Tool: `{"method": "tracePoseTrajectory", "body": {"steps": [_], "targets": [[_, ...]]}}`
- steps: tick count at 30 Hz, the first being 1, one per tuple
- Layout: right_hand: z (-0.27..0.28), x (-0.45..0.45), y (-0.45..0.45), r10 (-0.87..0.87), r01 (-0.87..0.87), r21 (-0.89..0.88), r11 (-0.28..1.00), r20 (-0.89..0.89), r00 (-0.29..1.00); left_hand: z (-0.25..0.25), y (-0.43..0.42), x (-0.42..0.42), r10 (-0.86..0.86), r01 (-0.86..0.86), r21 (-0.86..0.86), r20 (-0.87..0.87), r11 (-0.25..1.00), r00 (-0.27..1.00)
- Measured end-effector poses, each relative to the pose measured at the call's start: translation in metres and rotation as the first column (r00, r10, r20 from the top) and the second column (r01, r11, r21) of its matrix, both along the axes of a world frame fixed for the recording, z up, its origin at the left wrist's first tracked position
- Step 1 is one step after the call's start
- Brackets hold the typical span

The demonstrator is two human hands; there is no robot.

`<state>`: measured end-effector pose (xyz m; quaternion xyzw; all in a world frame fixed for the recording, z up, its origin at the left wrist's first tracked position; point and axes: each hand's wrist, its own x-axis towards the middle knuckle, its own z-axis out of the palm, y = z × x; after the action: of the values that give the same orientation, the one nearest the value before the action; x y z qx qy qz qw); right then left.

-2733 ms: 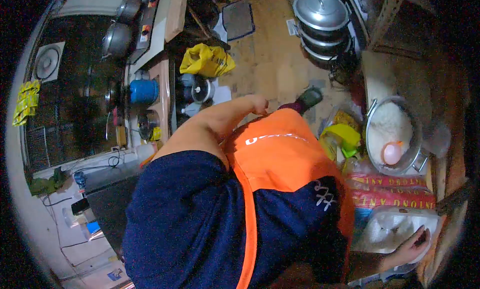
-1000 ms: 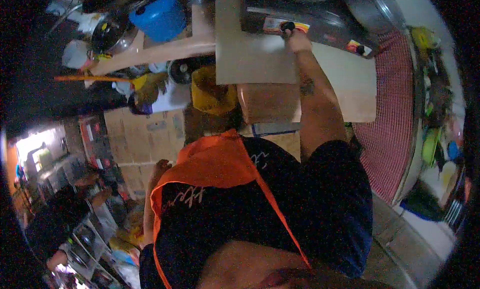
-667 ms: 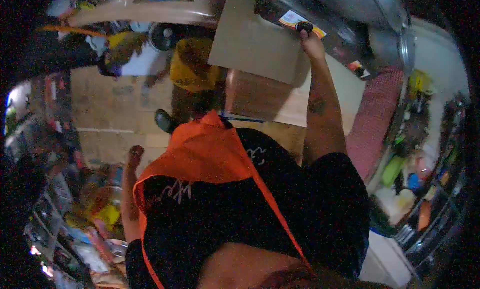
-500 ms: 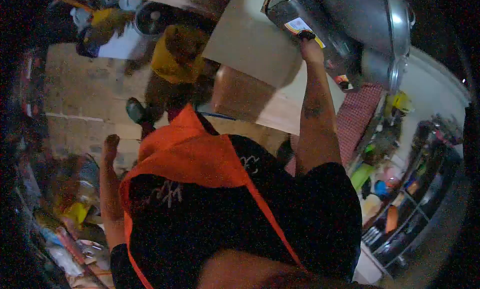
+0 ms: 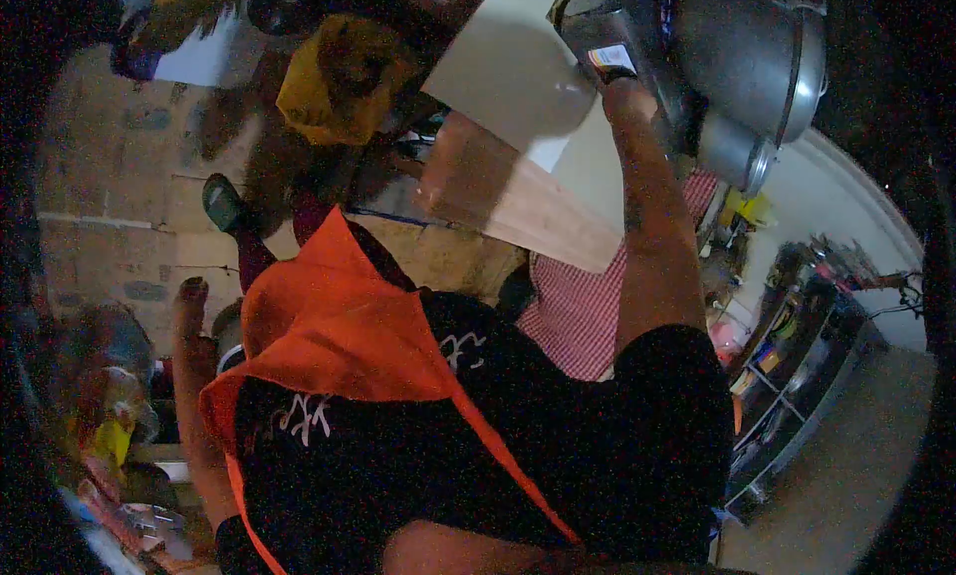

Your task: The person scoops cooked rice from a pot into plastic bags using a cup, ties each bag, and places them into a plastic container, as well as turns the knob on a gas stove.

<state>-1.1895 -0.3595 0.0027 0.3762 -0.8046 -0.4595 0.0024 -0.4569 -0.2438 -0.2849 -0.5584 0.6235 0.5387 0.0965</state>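
We observed a worn brown floor (image 5: 100, 177) across the left side of the view. A pale desk (image 5: 508, 67) extended from the upper centre, and a dark compartmented rack (image 5: 797, 386) stood at the right, well apart from both hands. We located the stove (image 5: 578, 42) along the far side of the desk, its front panel facing the worker; a large metal pot (image 5: 747, 67) rose just to the right of that panel. A red checked cloth (image 5: 578, 306) lay partly behind the right forearm, which also crossed over the desk's right end. We marked a yellow bag (image 5: 334, 92) left of the desk. The right hand (image 5: 627, 102) reached the panel, its grip closed on the dark knob (image 5: 616, 74), which the fingers largely hid. The left hand (image 5: 191, 294) hung low above the floor; we could not tell the state of its grip. A small white label (image 5: 607, 57) bordered the knob.
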Motion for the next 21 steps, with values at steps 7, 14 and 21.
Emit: {"method": "tracePoseTrajectory", "body": {"steps": [7,14,21], "targets": [[0.011,0.007,0.010,0.171,-0.174,-0.019,0.985,-0.106,0.980,0.094,-0.018,-0.024,0.804,-0.816,0.433,0.278,0.383,0.525],[0.005,0.022,0.016,-0.043,0.040,-0.059,0.997,-0.058,0.997,0.003,0.035,0.017,0.895,-0.772,0.536,0.064,0.342,0.441],[0.006,0.021,0.011,-0.034,0.029,-0.048,0.998,-0.094,0.995,-0.062,0.064,0.021,0.550,-0.476,0.356,-0.142,0.804,0.823]]}}
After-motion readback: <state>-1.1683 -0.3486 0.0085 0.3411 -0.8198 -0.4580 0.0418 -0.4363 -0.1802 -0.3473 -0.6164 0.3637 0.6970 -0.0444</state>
